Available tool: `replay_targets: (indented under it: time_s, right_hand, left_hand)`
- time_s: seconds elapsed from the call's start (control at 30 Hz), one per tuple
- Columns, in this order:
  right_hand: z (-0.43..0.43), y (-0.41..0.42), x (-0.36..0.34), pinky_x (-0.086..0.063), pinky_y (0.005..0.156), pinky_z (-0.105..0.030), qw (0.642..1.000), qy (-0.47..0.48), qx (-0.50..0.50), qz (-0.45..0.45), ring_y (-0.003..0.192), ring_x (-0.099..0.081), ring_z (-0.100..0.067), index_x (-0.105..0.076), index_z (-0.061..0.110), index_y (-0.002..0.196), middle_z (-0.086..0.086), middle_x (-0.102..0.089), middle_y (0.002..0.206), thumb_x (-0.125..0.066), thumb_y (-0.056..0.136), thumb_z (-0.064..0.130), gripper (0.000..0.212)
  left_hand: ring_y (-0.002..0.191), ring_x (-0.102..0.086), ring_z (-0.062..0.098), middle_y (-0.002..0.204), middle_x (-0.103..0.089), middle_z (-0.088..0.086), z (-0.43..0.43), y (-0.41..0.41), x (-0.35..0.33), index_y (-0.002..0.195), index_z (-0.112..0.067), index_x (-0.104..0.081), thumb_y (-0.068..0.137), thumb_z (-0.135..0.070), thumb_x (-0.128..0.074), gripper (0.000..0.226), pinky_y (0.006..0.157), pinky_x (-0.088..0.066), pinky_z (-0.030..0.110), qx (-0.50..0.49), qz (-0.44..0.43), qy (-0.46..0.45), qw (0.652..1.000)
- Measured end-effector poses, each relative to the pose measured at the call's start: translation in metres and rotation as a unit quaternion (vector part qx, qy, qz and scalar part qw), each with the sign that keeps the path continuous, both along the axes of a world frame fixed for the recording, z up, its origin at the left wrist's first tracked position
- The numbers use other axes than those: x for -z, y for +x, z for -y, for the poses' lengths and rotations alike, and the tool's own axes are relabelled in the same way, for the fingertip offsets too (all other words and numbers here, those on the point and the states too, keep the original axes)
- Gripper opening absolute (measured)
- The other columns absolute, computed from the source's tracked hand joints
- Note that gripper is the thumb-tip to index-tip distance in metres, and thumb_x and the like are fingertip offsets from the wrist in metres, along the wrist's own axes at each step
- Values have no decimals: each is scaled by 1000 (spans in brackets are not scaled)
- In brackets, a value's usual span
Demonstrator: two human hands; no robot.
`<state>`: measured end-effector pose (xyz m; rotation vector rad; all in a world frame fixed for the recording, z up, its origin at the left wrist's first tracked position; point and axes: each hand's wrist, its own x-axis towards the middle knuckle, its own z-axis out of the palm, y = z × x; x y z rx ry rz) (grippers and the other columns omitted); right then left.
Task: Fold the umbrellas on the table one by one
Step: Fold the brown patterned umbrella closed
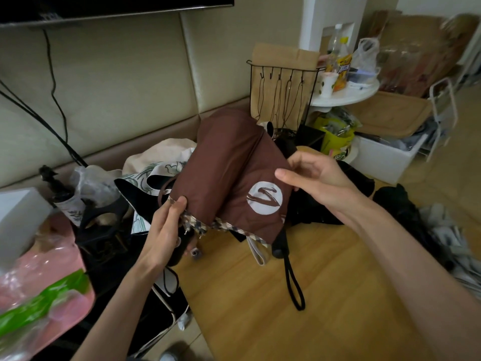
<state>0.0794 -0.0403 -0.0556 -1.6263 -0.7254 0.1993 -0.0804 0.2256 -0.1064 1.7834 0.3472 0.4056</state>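
Observation:
A collapsed brown umbrella [229,173] with a white round logo and a checked trim is held above the wooden table [260,295]. My left hand [164,227] pinches its checked lower edge at the left. My right hand [315,178] holds the canopy's right side, thumb over the fabric by the logo. Its black handle [279,248] and wrist loop hang below. A white floral umbrella [153,173] and a black umbrella [325,204] lie behind on the table.
A pink and green plastic bag [44,290] sits at the left beside a white box [18,217]. A black wire rack [281,95] stands behind. A round white side table [346,95] with bottles and storage bins are at the right.

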Motion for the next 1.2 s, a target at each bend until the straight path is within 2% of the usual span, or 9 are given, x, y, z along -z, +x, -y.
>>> replay_targets:
  time_s: [0.1,0.17,0.23,0.5,0.6,0.77,0.93,1.07,1.2]
  right_hand:
    - [-2,1,-2,-56,87,-31,1000,-8,-5,1,95,-68,-12,-69,4,102,0,-70,96,-74,95,29,27]
    - [-2,-1,-5,-57,99,-41,998,8,-42,-48,115,-69,-18,-69,20,127,-5,-72,120,-64,104,21,24]
    - [-2,-2,-5,-57,101,-39,995,-13,-78,-57,122,-67,-18,-63,28,139,-3,-71,129,-54,107,8,40]
    - [-3,0,5,-57,86,-18,991,-124,-50,-23,106,-74,-3,-77,22,117,12,-80,111,-71,100,23,18]
    - [6,4,1,-59,92,-21,996,-89,-21,-2,107,-75,-6,-77,19,118,9,-80,112,-77,94,26,25]
    - [16,9,-6,-58,103,-32,997,-69,-34,-14,113,-72,-13,-74,7,120,0,-78,118,-72,95,28,33]
    - [24,11,-10,-59,97,-34,986,-149,-80,15,113,-72,-14,-74,15,123,4,-77,121,-66,102,19,23]
    - [29,17,-13,-60,88,-24,993,-103,40,47,92,-77,-9,-77,13,95,4,-82,97,-81,87,26,16]
    - [23,16,-11,-60,80,-21,999,-3,44,-23,93,-78,-15,-69,1,100,-4,-82,99,-82,85,12,23]
  left_hand:
    - [66,-52,30,71,-60,8,-2,1,-2,92,-17,-56,104,-64,-43,51,64,-53,63,-12,-16,-24,1000]
    - [45,-45,27,55,-53,14,0,2,-1,86,-5,-51,109,-53,-38,55,46,-47,33,-4,-4,-39,999]
    - [40,-40,27,51,-50,17,4,3,-2,82,-3,-51,110,-50,-36,57,40,-37,25,6,11,-41,999]
    - [42,-48,27,57,-59,3,8,9,-1,86,-20,-57,110,-43,-42,36,43,-43,27,29,58,-14,998]
    - [47,-50,35,62,-61,1,7,11,0,91,-11,-56,103,-45,-48,37,39,-46,32,15,79,1,997]
    - [44,-57,19,65,-63,1,4,13,5,92,-18,-58,106,-40,-50,28,41,-46,26,10,93,15,995]
    - [51,-60,18,69,-65,3,8,12,0,87,-18,-60,103,-48,-52,35,46,-48,29,0,78,-39,996]
    - [37,-43,28,57,-55,11,5,9,-5,85,-11,-52,98,-52,-52,43,37,-39,25,5,91,-61,994]
    - [36,-41,25,55,-54,12,10,8,-10,83,-21,-58,103,-48,-49,35,36,-36,22,8,86,-69,994]
